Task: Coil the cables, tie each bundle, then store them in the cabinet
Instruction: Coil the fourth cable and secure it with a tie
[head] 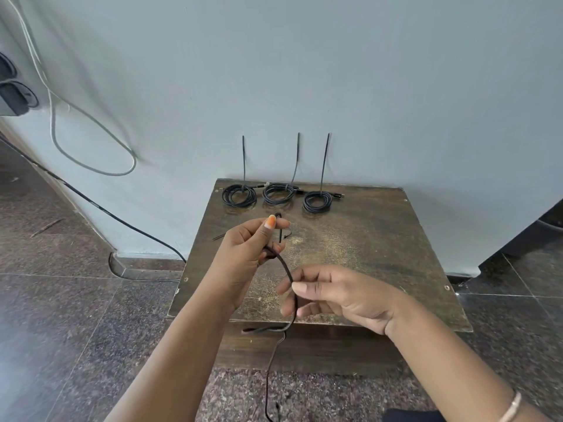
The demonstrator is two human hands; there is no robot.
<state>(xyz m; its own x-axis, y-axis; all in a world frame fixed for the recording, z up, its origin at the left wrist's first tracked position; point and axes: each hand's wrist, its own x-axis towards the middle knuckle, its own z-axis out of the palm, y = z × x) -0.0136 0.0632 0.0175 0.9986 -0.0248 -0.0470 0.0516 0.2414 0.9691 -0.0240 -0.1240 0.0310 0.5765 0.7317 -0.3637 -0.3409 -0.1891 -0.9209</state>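
Observation:
A loose black cable (pixel 285 266) runs between my two hands above a small dark wooden table (pixel 380 239). My left hand (pixel 246 254) pinches its upper end between thumb and fingers. My right hand (pixel 332 295) pinches the cable lower down, and the rest trails over the table's front edge to the floor. Three coiled black cable bundles lie in a row at the back of the table: left (pixel 239 195), middle (pixel 278 194), right (pixel 317 201). Each has a long tie sticking straight up against the wall.
A pale blue wall stands right behind the table. Grey and black cables (pixel 91 166) hang and run along the wall at left, below a socket box (pixel 13 95). A thin black tie (pixel 220 237) lies on the table near my left hand. Dark stone floor surrounds the table.

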